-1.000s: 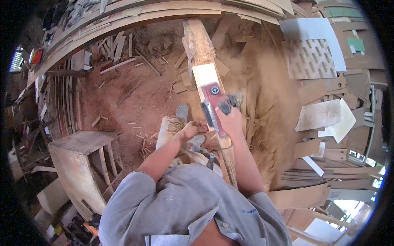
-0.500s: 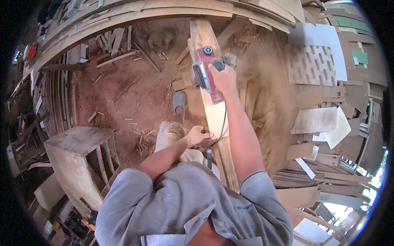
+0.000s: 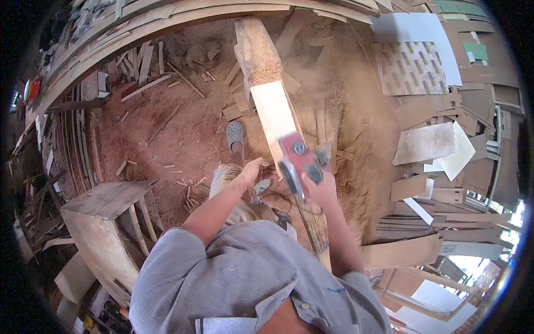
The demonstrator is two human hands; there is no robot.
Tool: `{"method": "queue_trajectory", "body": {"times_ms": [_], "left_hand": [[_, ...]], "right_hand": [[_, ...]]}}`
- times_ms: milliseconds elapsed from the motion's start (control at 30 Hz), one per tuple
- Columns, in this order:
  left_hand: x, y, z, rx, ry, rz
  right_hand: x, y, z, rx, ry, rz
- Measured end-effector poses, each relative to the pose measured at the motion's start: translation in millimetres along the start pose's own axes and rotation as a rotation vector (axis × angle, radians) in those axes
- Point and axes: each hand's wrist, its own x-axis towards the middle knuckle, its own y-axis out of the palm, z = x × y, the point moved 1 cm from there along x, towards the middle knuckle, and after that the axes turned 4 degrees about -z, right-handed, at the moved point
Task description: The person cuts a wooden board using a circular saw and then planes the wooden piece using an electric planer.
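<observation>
My right hand (image 3: 322,188) is wrapped around the rear handle of a red electric hand planer (image 3: 296,149). The tool rests over the near part of a pale wooden board (image 3: 272,114), blurred by motion. Under the board runs a longer, rougher timber beam (image 3: 257,47). At the board's left edge, my left hand (image 3: 255,171) has its fingers half bent and loosely apart, near the wood and apparently holding nothing. The planer hides the board's near end.
Offcuts and sawdust cover the reddish ground. Long planks (image 3: 183,14) cross the far side, and a wooden cabinet frame (image 3: 100,217) stands at left. Sheets and panels (image 3: 414,69) lie stacked along the right. A foot in a grey clog (image 3: 235,133) is left of the beam.
The planer, held in my right hand, has come back toward me along the board, baring its far part. My left hand has drawn slightly away from the board's near corner. The view has shifted a little.
</observation>
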Motion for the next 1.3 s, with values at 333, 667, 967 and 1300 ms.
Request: {"method": "queue_trajectory", "body": {"times_ms": [333,667,967,1300], "left_hand": [[10.3,-5.1,3.3,0.086,0.058,-0.038],[18.3,-3.3,0.4,0.357,0.068,-0.097],[9.5,12.2,-12.1,0.514,0.056,-0.129],[7.6,3.4,-7.7,0.189,0.031,-0.1]], "right_hand": [[-3.9,-3.8,-0.4,0.011,0.133,0.056],[130.4,32.6,57.3,0.148,0.11,0.031],[266.1,75.3,111.3,0.07,0.044,-0.062],[261.7,82.9,77.3,0.074,0.136,-0.002]]}}
